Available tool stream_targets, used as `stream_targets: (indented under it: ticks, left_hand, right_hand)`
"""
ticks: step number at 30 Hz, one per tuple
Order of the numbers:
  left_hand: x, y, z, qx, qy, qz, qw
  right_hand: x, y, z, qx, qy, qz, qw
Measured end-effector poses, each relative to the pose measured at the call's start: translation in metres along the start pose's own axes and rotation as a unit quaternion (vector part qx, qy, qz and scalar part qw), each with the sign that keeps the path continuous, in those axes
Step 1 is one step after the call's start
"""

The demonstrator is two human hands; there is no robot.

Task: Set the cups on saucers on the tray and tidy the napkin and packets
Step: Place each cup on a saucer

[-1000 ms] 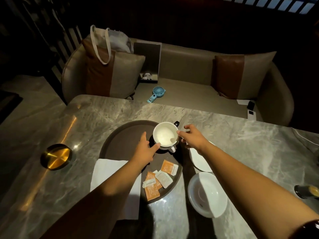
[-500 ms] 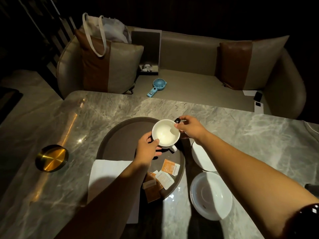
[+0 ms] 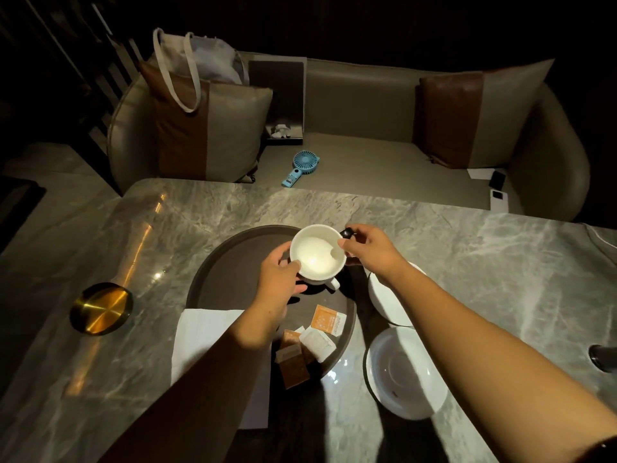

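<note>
A white cup [image 3: 317, 253] stands on the round dark tray [image 3: 227, 269], its handle pointing toward me. My left hand [image 3: 280, 279] wraps around the cup's left side. My right hand [image 3: 370, 248] pinches what looks like a pale spoon with a dark tip [image 3: 347, 232], which leans on the cup's right rim. Two white saucers [image 3: 394, 302] [image 3: 405, 372] lie on the table right of the tray. Orange and white packets [image 3: 320, 332] are scattered on the tray's near side. A white napkin [image 3: 207, 339] overlaps the tray's front-left edge, partly under my left arm.
A gold round dish [image 3: 101, 307] sits on the grey marble table [image 3: 467, 262] at the left. A dark object [image 3: 604, 357] shows at the right edge. Beyond the table is a sofa with cushions, a tote bag [image 3: 197, 61] and a blue hand fan [image 3: 302, 167].
My left hand has gone from touching the cup's side to closing around it. My right hand has stayed at the cup's right rim. The view has shifted slightly.
</note>
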State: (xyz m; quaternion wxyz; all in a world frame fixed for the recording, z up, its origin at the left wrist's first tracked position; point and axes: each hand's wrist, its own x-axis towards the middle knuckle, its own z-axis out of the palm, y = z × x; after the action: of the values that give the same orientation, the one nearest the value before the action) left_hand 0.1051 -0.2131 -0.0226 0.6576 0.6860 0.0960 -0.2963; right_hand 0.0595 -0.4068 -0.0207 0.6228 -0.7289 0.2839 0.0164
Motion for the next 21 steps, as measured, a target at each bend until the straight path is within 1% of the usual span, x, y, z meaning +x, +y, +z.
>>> stream_targets:
  ticks: [4,8,11,13,15,18,21]
  left_hand:
    - [-0.016,0.012,0.0,-0.013,-0.023,0.008,1.0]
    - [-0.038,0.019,0.006,-0.047,-0.072,0.004,0.996]
    - [-0.055,0.02,0.01,-0.082,-0.134,0.008,0.987]
    - [-0.063,0.019,0.014,-0.11,-0.178,0.003,0.978]
    - [-0.07,0.02,0.018,-0.104,-0.21,0.003,0.972]
    - [-0.076,0.02,0.025,-0.1,-0.247,-0.009,0.964]
    - [-0.084,0.017,0.033,-0.123,-0.261,-0.046,0.956]
  right_hand:
    - [-0.022,0.008,-0.006,0.071,0.043,0.007,0.997]
    - [-0.053,0.014,-0.014,0.145,0.057,0.013,0.988]
    - [-0.079,0.017,-0.017,0.208,0.073,0.024,0.975]
    - [-0.094,0.018,-0.021,0.23,0.092,0.033,0.968]
    - [-0.109,0.018,-0.026,0.25,0.107,0.043,0.961]
    - [-0.129,0.017,-0.032,0.288,0.092,0.052,0.952]
    - [-0.146,0.019,-0.039,0.316,0.089,0.054,0.943]
